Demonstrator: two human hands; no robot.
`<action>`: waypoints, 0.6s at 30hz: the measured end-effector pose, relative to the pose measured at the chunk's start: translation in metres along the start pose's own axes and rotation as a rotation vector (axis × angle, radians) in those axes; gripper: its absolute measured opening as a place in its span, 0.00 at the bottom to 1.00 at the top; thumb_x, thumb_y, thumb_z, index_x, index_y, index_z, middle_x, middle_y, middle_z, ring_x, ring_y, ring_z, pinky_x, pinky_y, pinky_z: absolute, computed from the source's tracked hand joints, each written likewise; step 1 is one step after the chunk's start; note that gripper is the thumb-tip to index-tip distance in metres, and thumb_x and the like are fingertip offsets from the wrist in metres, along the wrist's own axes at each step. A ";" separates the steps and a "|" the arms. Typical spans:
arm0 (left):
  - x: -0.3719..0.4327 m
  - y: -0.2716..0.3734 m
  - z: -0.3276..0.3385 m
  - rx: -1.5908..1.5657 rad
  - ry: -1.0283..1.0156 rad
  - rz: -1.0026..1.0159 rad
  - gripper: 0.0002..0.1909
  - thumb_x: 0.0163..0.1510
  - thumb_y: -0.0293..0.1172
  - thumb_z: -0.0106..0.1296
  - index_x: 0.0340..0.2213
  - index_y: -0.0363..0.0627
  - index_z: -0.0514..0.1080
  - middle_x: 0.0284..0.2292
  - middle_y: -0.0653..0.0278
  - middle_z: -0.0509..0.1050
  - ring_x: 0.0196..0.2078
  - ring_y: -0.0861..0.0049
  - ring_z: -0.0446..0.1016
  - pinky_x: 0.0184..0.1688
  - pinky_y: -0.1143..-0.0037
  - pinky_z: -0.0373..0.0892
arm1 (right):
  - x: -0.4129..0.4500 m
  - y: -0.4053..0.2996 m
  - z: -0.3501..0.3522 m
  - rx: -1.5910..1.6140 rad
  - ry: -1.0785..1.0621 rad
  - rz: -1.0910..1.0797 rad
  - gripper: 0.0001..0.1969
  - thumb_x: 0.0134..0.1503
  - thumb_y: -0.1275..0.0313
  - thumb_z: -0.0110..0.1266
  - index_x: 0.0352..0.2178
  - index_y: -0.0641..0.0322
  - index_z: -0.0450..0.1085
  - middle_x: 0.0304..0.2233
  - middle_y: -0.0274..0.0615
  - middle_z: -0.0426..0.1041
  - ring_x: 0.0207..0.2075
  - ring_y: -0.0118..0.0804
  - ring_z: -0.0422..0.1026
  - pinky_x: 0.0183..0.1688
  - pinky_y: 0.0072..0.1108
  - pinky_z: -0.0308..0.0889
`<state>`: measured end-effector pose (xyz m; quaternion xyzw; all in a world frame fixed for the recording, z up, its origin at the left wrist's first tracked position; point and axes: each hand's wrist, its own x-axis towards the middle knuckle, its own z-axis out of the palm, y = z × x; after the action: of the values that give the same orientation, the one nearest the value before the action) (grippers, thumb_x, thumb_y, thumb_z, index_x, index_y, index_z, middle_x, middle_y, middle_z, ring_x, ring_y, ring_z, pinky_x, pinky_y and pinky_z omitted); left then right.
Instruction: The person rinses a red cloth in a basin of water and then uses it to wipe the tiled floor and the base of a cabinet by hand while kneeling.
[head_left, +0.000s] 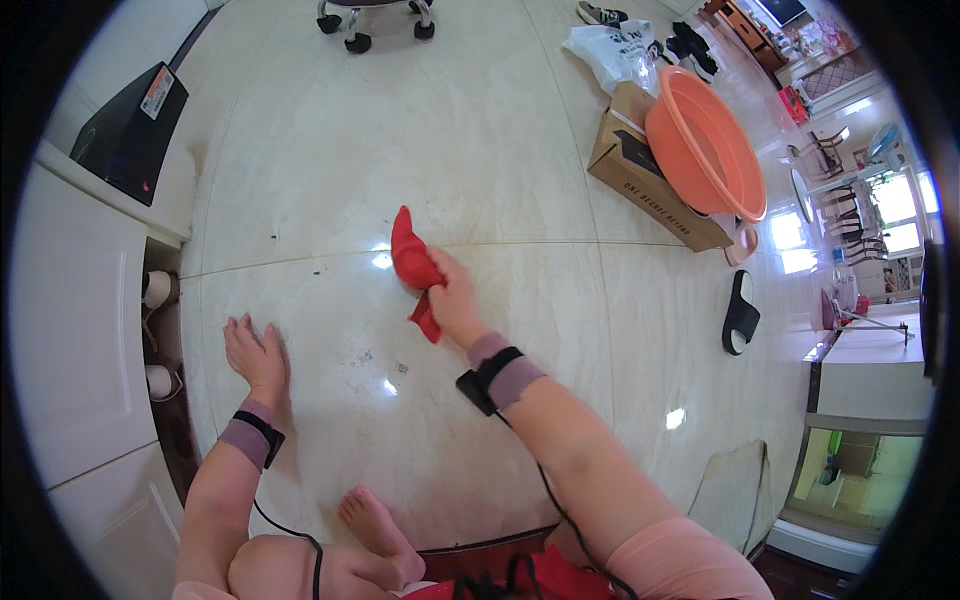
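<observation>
A bunched red cloth (412, 259) is gripped in my right hand (454, 294), just over or on the glossy tiled floor (495, 165). One pointed end of the cloth sticks out ahead of the fingers, and a smaller end shows below them. My left hand (256, 356) holds nothing; its fingers are apart, and it is on or close above the floor near the white cabinet. Small dark specks and two greyish marks (403, 368) lie on the tiles between and around the hands. Both wrists wear black straps with cables.
At the left stand a white cabinet (90, 330) and a black box-shaped device (135, 131). Chair casters (358, 43) are at the top. To the right are a cardboard box (637, 176), an orange basin (705, 142), a plastic bag (619, 52) and a black slipper (741, 315). A bare foot (379, 525) is below.
</observation>
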<state>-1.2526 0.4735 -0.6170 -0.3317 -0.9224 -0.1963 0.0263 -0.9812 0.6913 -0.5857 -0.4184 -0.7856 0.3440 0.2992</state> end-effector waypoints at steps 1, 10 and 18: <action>-0.006 -0.003 -0.005 -0.002 0.015 0.072 0.28 0.53 0.41 0.49 0.51 0.40 0.59 0.57 0.48 0.55 0.61 0.54 0.49 0.61 0.59 0.44 | 0.007 -0.012 -0.015 0.322 -0.027 0.186 0.29 0.43 0.85 0.42 0.51 0.65 0.62 0.50 0.44 0.67 0.50 0.41 0.65 0.54 0.28 0.60; -0.013 0.014 -0.021 0.000 0.009 0.217 0.28 0.50 0.37 0.51 0.50 0.39 0.59 0.55 0.48 0.57 0.60 0.54 0.51 0.61 0.59 0.44 | -0.012 0.125 -0.250 0.294 0.524 0.419 0.27 0.49 0.84 0.38 0.54 0.69 0.60 0.48 0.46 0.68 0.48 0.37 0.68 0.51 0.22 0.63; -0.008 0.028 -0.023 -0.006 -0.030 0.203 0.30 0.47 0.40 0.54 0.49 0.40 0.59 0.55 0.47 0.56 0.61 0.54 0.50 0.60 0.57 0.43 | 0.004 0.211 -0.245 -0.790 0.207 0.364 0.33 0.51 0.65 0.46 0.59 0.60 0.52 0.61 0.51 0.52 0.61 0.50 0.51 0.63 0.33 0.42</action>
<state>-1.2305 0.4796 -0.5876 -0.4264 -0.8837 -0.1903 0.0313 -0.7023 0.8532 -0.6084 -0.6643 -0.7361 0.0211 0.1282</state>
